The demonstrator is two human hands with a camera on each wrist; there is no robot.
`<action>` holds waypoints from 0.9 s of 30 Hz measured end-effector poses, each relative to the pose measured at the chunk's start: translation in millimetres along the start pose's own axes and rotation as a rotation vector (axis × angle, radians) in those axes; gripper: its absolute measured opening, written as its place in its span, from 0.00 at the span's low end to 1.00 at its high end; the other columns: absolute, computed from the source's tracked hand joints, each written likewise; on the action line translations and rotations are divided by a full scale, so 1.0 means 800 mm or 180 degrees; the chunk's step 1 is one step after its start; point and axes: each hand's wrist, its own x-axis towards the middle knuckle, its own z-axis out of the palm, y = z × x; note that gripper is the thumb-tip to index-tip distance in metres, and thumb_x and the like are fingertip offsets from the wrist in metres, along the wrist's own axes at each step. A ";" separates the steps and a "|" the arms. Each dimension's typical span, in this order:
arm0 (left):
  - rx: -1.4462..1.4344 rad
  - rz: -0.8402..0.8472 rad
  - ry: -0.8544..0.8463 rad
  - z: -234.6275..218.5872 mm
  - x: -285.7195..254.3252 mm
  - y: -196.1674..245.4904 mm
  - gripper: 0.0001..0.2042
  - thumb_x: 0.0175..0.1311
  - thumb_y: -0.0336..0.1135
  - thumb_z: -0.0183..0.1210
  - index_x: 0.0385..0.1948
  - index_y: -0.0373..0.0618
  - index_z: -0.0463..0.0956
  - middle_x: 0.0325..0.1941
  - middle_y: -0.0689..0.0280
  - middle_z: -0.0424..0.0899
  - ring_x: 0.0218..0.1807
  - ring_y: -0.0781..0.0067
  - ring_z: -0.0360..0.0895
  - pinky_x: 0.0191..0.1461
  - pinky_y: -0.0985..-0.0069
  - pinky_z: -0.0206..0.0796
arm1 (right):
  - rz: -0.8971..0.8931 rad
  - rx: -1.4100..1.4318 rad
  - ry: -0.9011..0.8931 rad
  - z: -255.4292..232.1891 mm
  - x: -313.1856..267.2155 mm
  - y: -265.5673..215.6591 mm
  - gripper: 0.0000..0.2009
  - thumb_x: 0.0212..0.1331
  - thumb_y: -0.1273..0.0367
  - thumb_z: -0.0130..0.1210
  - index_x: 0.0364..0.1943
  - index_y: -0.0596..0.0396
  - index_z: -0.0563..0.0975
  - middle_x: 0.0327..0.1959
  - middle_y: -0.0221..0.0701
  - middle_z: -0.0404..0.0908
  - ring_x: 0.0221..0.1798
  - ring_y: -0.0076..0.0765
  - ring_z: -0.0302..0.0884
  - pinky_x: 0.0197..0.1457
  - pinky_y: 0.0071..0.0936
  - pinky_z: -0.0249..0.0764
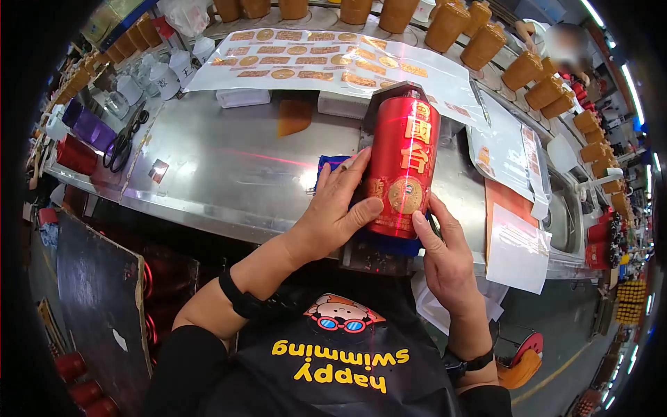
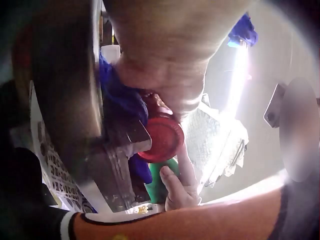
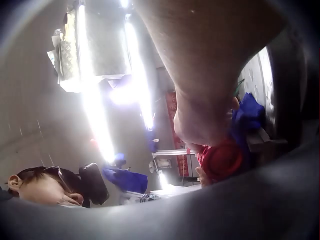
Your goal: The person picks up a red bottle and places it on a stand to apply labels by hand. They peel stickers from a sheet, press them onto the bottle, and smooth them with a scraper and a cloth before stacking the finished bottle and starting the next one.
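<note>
A red bottle (image 1: 401, 163) with gold characters and a round gold emblem lies over a blue cloth (image 1: 332, 165), its base toward the person. The left hand (image 1: 340, 205) holds its left side, thumb near the lower label. The right hand (image 1: 448, 257) rests its fingers and thumb against the lower right side. In the left wrist view the round red base (image 2: 164, 140) shows below the left hand (image 2: 165, 85), with right-hand fingers beyond it. In the right wrist view the right hand (image 3: 202, 117) is against the red base (image 3: 222, 159).
Sheets of gold labels (image 1: 306, 59) lie behind the bottle on the metal table (image 1: 229, 160). Brown bottles (image 1: 445, 26) line the back. A purple bottle (image 1: 89, 126) and black cable (image 1: 121, 146) are at left, a white sheet (image 1: 517, 250) and sink (image 1: 564, 219) at right.
</note>
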 end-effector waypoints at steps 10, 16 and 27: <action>0.0002 -0.0091 -0.0073 0.003 -0.002 0.008 0.51 0.61 0.66 0.55 0.72 0.31 0.44 0.74 0.39 0.53 0.75 0.41 0.50 0.76 0.47 0.28 | -0.0123 -0.0012 -0.0016 -0.002 -0.002 0.001 0.27 0.50 0.85 0.55 0.58 0.53 0.78 0.63 0.58 0.68 0.63 0.61 0.71 0.66 0.44 0.68; 0.1168 0.0702 -0.0209 -0.006 -0.014 -0.007 0.52 0.56 0.60 0.62 0.73 0.35 0.43 0.75 0.43 0.52 0.75 0.41 0.49 0.76 0.42 0.27 | 0.0140 0.0136 0.0005 -0.008 0.001 -0.002 0.28 0.51 0.81 0.59 0.61 0.55 0.75 0.65 0.57 0.66 0.64 0.61 0.69 0.66 0.44 0.68; -0.0582 0.0105 0.0264 -0.005 -0.002 -0.014 0.41 0.68 0.63 0.48 0.71 0.35 0.53 0.69 0.46 0.66 0.73 0.46 0.58 0.77 0.46 0.28 | 0.0141 0.0076 -0.0122 -0.001 0.010 0.000 0.35 0.47 0.77 0.67 0.65 0.57 0.70 0.68 0.55 0.62 0.66 0.60 0.67 0.66 0.44 0.67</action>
